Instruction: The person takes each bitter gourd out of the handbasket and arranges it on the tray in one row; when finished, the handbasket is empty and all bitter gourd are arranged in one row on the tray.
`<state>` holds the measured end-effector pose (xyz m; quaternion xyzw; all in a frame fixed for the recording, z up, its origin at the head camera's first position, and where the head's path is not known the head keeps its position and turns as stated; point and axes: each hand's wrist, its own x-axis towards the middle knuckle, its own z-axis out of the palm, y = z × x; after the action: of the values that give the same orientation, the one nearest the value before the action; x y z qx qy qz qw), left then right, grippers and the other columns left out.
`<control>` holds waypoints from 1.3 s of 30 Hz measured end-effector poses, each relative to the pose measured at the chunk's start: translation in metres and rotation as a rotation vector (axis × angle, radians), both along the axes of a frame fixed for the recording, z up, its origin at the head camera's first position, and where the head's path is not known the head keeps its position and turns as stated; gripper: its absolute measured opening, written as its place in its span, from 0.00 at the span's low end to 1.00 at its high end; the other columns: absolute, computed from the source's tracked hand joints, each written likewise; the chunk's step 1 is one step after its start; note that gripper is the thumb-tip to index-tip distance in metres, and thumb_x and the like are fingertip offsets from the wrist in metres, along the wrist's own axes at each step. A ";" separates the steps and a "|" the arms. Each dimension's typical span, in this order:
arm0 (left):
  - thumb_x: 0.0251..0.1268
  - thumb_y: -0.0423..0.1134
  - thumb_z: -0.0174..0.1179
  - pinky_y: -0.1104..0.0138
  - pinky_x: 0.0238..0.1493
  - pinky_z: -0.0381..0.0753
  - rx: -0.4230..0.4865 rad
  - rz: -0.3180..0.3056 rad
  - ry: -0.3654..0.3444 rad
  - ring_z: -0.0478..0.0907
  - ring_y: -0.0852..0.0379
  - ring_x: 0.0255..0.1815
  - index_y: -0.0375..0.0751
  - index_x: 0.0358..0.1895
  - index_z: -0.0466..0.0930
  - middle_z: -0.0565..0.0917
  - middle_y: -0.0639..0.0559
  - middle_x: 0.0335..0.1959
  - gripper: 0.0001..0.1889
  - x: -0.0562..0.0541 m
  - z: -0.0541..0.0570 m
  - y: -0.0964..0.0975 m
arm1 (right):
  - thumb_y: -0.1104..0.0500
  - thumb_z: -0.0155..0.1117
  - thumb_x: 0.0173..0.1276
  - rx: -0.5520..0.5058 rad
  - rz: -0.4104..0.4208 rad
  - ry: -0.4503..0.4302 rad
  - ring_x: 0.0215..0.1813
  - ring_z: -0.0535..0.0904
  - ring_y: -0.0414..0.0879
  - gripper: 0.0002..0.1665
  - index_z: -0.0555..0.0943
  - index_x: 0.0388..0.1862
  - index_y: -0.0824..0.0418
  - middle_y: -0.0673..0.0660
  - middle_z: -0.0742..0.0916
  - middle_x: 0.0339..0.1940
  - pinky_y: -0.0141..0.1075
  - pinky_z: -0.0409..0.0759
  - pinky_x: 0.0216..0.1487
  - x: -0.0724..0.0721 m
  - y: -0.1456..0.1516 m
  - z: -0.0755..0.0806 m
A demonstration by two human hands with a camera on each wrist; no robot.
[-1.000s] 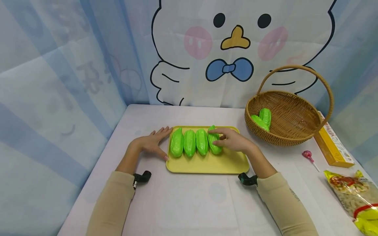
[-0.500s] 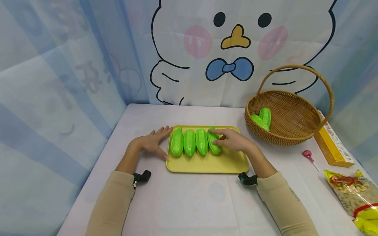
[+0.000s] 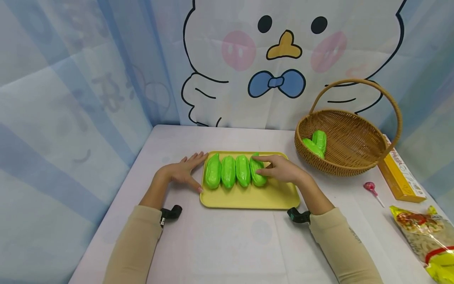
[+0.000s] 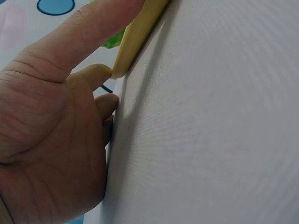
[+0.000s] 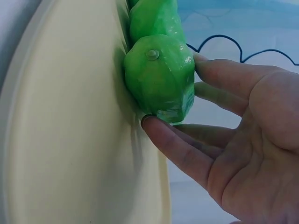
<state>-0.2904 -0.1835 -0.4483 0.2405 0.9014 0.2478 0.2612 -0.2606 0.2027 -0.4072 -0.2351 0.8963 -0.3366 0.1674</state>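
Right hand (image 3: 281,168) pinches rightmost glossy green oblong vegetable (image 5: 158,79) on yellow rectangular tray (image 3: 248,200); left hand (image 3: 180,172) touches tray edge, grip released

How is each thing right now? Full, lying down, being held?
Left hand: fingers spread, at the tray's edge.
Right hand: thumb and fingers around the rightmost green vegetable.
Other three green vegetables: lying side by side.
Tray: flat, four vegetables on it.
Basket: upright, two vegetables inside.
Lollipop: lying down.
Yellow box: lying flat, partly hidden.
Bag: filled, lying down.
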 end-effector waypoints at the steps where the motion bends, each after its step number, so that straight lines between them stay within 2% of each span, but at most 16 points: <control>1: 0.43 0.64 0.81 0.45 0.85 0.25 0.000 0.000 0.000 0.25 0.47 0.88 0.57 0.87 0.33 0.32 0.50 0.88 0.74 0.000 0.000 0.000 | 0.50 0.66 0.77 -0.002 -0.002 -0.004 0.37 0.75 0.46 0.36 0.69 0.80 0.56 0.63 0.79 0.73 0.37 0.73 0.35 0.000 0.000 0.000; 7: 0.42 0.63 0.81 0.45 0.85 0.25 0.003 0.004 -0.004 0.25 0.47 0.88 0.57 0.87 0.33 0.31 0.50 0.88 0.74 0.001 0.000 0.001 | 0.51 0.66 0.77 -0.015 -0.008 -0.028 0.25 0.65 0.43 0.36 0.69 0.80 0.56 0.60 0.85 0.56 0.34 0.70 0.27 0.000 -0.001 0.000; 13: 0.42 0.64 0.81 0.45 0.85 0.25 0.002 0.003 -0.002 0.25 0.48 0.88 0.57 0.87 0.33 0.32 0.50 0.88 0.75 0.000 0.000 0.001 | 0.50 0.66 0.77 -0.011 -0.005 -0.030 0.25 0.65 0.43 0.37 0.69 0.80 0.55 0.57 0.86 0.47 0.34 0.70 0.28 0.001 -0.001 0.000; 16: 0.42 0.64 0.81 0.45 0.85 0.25 0.001 0.001 -0.001 0.25 0.48 0.88 0.57 0.87 0.33 0.32 0.50 0.88 0.75 0.000 0.000 0.000 | 0.50 0.66 0.77 -0.008 -0.007 -0.030 0.25 0.66 0.43 0.37 0.69 0.80 0.55 0.58 0.86 0.47 0.35 0.70 0.28 0.001 -0.001 0.001; 22: 0.42 0.64 0.81 0.45 0.85 0.26 0.000 -0.002 -0.002 0.25 0.48 0.88 0.57 0.87 0.32 0.31 0.50 0.88 0.75 0.000 0.000 0.000 | 0.50 0.66 0.76 -0.008 -0.014 -0.019 0.31 0.72 0.44 0.37 0.69 0.80 0.55 0.60 0.85 0.60 0.36 0.72 0.31 0.000 0.000 0.000; 25: 0.43 0.64 0.81 0.45 0.85 0.26 -0.004 -0.003 0.001 0.25 0.48 0.88 0.57 0.87 0.32 0.31 0.50 0.88 0.75 0.000 0.000 0.000 | 0.50 0.67 0.76 -0.012 -0.023 0.007 0.39 0.80 0.47 0.36 0.70 0.80 0.55 0.61 0.82 0.69 0.37 0.77 0.36 0.000 0.001 0.000; 28: 0.43 0.64 0.81 0.44 0.85 0.26 -0.008 -0.001 0.000 0.25 0.47 0.88 0.57 0.87 0.32 0.31 0.50 0.88 0.75 0.001 0.001 0.000 | 0.49 0.66 0.77 -0.018 -0.050 0.055 0.51 0.85 0.53 0.35 0.71 0.79 0.54 0.61 0.77 0.76 0.40 0.82 0.42 0.000 0.002 0.000; 30: 0.43 0.64 0.81 0.44 0.85 0.26 -0.008 0.000 -0.001 0.25 0.47 0.88 0.57 0.87 0.32 0.31 0.50 0.88 0.75 0.001 0.001 0.001 | 0.49 0.65 0.77 -0.025 -0.071 0.089 0.58 0.85 0.58 0.34 0.71 0.79 0.53 0.60 0.75 0.78 0.44 0.85 0.48 0.000 0.003 0.001; 33: 0.43 0.64 0.81 0.44 0.85 0.25 -0.009 0.002 -0.001 0.25 0.47 0.88 0.58 0.87 0.32 0.31 0.50 0.88 0.74 0.002 0.002 0.001 | 0.49 0.64 0.78 -0.039 -0.087 0.137 0.62 0.82 0.63 0.33 0.71 0.79 0.52 0.61 0.74 0.79 0.52 0.86 0.55 0.001 0.004 0.004; 39: 0.44 0.64 0.80 0.45 0.85 0.26 -0.013 -0.005 0.006 0.25 0.47 0.88 0.57 0.87 0.32 0.32 0.50 0.88 0.74 0.002 0.003 0.001 | 0.49 0.62 0.80 -0.083 -0.099 0.184 0.64 0.81 0.63 0.34 0.69 0.80 0.53 0.63 0.70 0.81 0.58 0.83 0.60 0.004 0.007 0.016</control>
<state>-0.2882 -0.1820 -0.4453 0.2419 0.9031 0.2406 0.2609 -0.2564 0.2099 -0.3916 -0.2274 0.9037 -0.3583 0.0575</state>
